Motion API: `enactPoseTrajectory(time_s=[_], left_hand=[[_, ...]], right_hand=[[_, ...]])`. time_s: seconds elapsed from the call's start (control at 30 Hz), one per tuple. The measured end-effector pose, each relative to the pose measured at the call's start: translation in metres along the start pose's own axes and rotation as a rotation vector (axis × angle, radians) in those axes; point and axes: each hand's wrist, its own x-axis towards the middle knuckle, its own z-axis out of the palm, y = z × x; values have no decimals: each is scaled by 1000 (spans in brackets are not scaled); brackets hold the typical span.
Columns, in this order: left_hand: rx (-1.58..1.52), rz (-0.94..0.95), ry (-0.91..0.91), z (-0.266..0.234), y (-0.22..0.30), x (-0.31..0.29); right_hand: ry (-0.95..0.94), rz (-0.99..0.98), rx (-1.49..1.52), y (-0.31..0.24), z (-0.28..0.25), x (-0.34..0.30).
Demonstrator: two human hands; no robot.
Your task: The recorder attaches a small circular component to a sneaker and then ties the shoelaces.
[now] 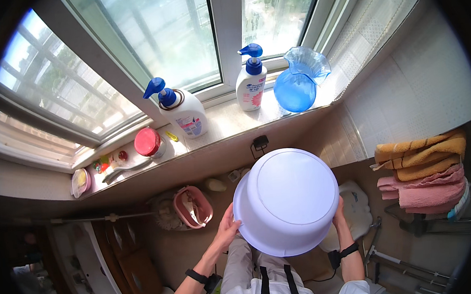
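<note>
Presently observed the left hand [227, 228] partly closed, gripping a smooth, round lavender plastic basin [292, 186] by its rim, base up, above the floor [174, 250]; saw the right hand [338, 212] clasping the opposite side, with fingers mostly hidden. Beyond, noted on the sill [222, 114] a white pump bottle [189, 116] with a small-print label, another bottle [251, 89] bearing pink floral print, and a translucent blue vase [295, 88] with ruffled mouth.

- Basin [293, 186]: pale lavender, round, with a flared rim.
- Upturned, flat base facing the camera.
- Held aloft, toward five o'clock from view centre.
</note>
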Motion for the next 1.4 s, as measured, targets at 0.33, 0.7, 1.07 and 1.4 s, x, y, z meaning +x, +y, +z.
enactPoseTrajectory(time_s=[0.33,0.7,1.07,1.4], left_hand=[[229,-66,18,-42,-7,47],[411,-105,-64,-66,-18,73],[671,62,-72,-61,16,74],[504,-33,-164,-65,26,67]], right_hand=[[-63,-126,-176,-7,33,18],[-152,-248,-243,28,31,42],[-169,-387,-363,-18,55,32],[-257,-311,-260,-44,56,51]])
